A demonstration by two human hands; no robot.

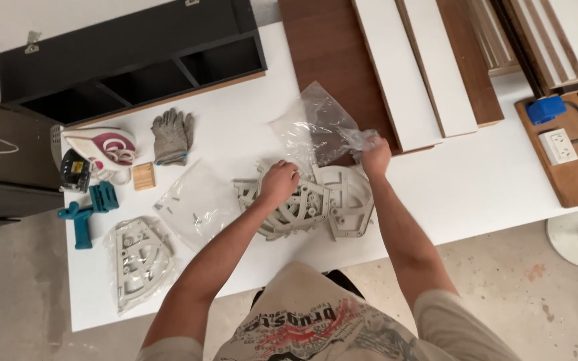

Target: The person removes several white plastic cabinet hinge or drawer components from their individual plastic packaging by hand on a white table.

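My left hand [277,181] rests on top of a pile of light grey plastic fan-shaped brackets [316,204] in the middle of the white table [463,180], fingers curled over one of them. My right hand [375,158] pinches the edge of a clear plastic bag [316,127] that lies crumpled just beyond the brackets, partly over a dark brown board [329,53]. The bag looks empty.
A second clear bag [195,204] with small parts lies left of the brackets; another bagged bracket [140,257] near the front left. Grey glove [172,136], clothes iron [105,150], teal tool [88,210], small wood block [144,176], black cabinet [128,57], white boards [409,67], socket board [560,147].
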